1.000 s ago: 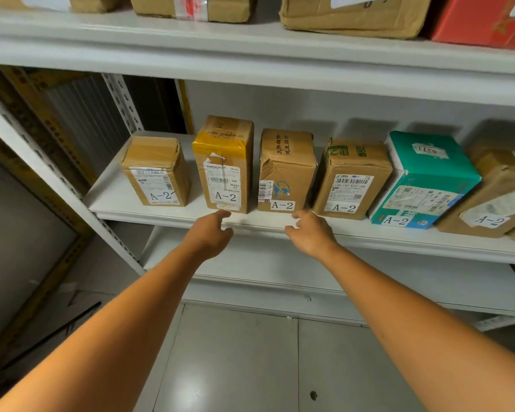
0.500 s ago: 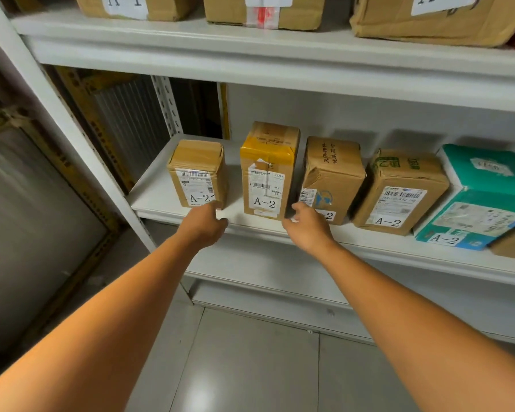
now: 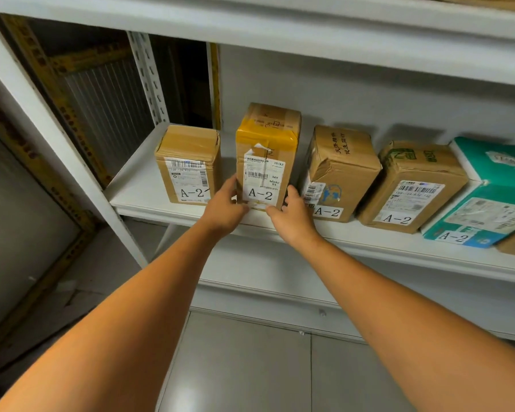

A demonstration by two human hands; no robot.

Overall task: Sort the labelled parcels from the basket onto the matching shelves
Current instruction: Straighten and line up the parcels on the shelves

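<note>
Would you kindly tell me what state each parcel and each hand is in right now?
yellow-taped parcel: upright on the shelf, label A-2 facing out, held by both hands.
small parcel: upright, untouched, A-2.
dented parcel: leaning, front crumpled, A-2.
brown parcel: tilted, untouched, A-2.
green parcel: tilted, partly out of frame, A-2.
left hand: grips the yellow-taped parcel's lower left corner.
right hand: grips its lower right corner.

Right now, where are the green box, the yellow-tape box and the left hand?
green box point(image 3: 500, 178): head view, on its green upper part.
yellow-tape box point(image 3: 262, 176): head view, on its white front label.
left hand point(image 3: 225, 205): head view, on the back of the hand.
</note>
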